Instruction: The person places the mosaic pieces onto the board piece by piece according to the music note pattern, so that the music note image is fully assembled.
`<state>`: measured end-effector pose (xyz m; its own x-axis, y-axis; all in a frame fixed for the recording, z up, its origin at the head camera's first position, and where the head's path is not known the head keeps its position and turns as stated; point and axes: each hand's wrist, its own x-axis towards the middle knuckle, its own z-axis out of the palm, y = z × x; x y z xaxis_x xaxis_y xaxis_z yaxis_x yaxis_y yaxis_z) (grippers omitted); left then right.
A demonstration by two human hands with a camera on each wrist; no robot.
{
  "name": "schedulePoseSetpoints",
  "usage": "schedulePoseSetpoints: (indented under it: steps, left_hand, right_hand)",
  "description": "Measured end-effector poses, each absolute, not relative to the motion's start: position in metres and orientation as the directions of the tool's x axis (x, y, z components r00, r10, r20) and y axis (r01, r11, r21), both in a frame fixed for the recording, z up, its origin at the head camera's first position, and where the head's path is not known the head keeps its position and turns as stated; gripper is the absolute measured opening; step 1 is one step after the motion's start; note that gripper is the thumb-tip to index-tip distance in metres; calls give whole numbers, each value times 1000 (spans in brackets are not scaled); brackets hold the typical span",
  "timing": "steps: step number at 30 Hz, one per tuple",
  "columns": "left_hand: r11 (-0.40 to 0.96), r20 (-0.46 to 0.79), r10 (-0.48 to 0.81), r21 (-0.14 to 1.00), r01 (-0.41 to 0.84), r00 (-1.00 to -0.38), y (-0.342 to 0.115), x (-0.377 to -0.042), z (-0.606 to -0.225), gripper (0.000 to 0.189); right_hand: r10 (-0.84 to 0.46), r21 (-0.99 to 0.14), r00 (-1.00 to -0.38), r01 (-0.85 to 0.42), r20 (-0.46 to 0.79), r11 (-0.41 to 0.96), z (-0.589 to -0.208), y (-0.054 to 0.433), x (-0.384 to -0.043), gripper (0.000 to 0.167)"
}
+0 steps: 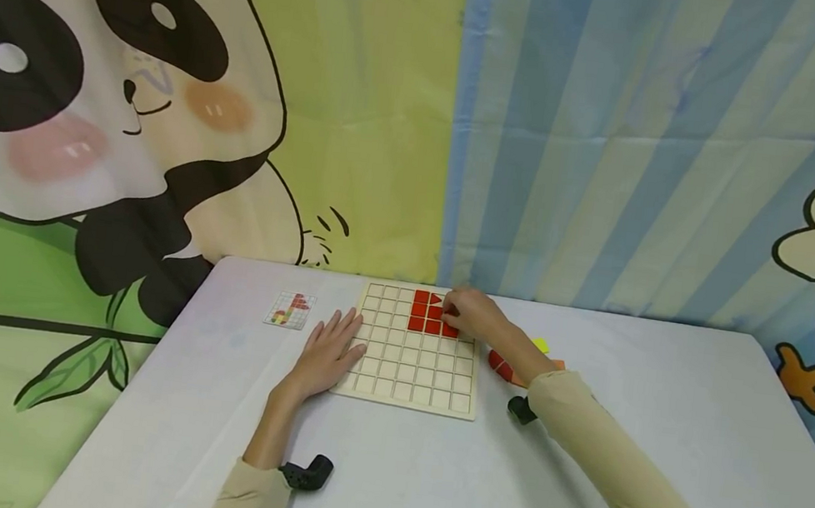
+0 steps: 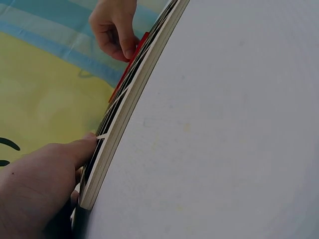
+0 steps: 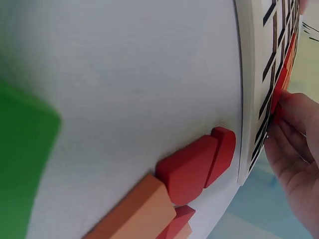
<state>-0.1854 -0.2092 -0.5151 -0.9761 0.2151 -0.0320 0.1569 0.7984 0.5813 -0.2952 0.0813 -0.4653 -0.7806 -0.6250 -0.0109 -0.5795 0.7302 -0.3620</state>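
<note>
A pale wooden grid board (image 1: 414,357) lies on the white table. Red tiles (image 1: 419,311) fill several squares near its far edge, one of them with a pointed end. My left hand (image 1: 324,353) rests along the board's left edge with its fingers stretched out; in the left wrist view its thumb (image 2: 82,149) touches the rim. Over the far right corner, my right hand (image 1: 474,314) pinches a small red piece (image 3: 278,113) between thumb and fingers, right at the grid. The fingers hide most of that piece.
Left of the board lies a small card (image 1: 290,309) printed with a coloured grid pattern. Loose red pieces (image 3: 187,167), an orange piece (image 3: 137,209) and a yellow piece (image 1: 540,345) lie to the right, partly behind the right forearm. A green block (image 3: 22,159) shows close up.
</note>
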Motion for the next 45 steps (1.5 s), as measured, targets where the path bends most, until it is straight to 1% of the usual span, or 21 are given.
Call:
schedulePoseSetpoints:
  steps: [13,19,24,30,33,35,37,41,45]
  left_hand:
    - [798,-53,210,587,139,-976,-209,-185,-515,64]
    - [797,-50,217,586,147,-975,-210,-185,-513,64]
    - [801,-54,216,581,145,-975,-210,-187,-513,64]
    - [797,-58,215,588,141,-975,-209,-187,-514,64]
    - [792,-61,222,593,144,-973,-207,-187,-515,64]
    - [794,-65,225,590,144,-972,-206,-187,-515,65]
    - [798,-67,223,586,142,-973,-205,-187,-515,64]
    - [801,-69,221,581,141,-973,-206,-187,-515,65]
    - [798,-69,222,586,141,-973,-209,-187,-515,65]
  right_hand:
    - [-649,-367,-761,-607,11,705,-462,81,-295,11]
    - [-637,-385,-771,-593,19,707,-461,81,-295,11]
    - [-635,-368,-772,-600,32,710,-462,81,-295,14]
    - [-681,-411,-731,-633,38,656,-458,90,-290,14]
    - [-667,-437,-744,-615,43,657,-452,101,-276,21]
    - [-651,-446,-757,-601,52,663,-447,112,-260,25]
    - [-653,-439,-753,-614,76,656,-445,124,-239,27]
    - [-707,-399,-695,-689,130,604,-445,151,-184,26]
    - [-718,-382,-683,-705,137,597,-447,173,-132,28]
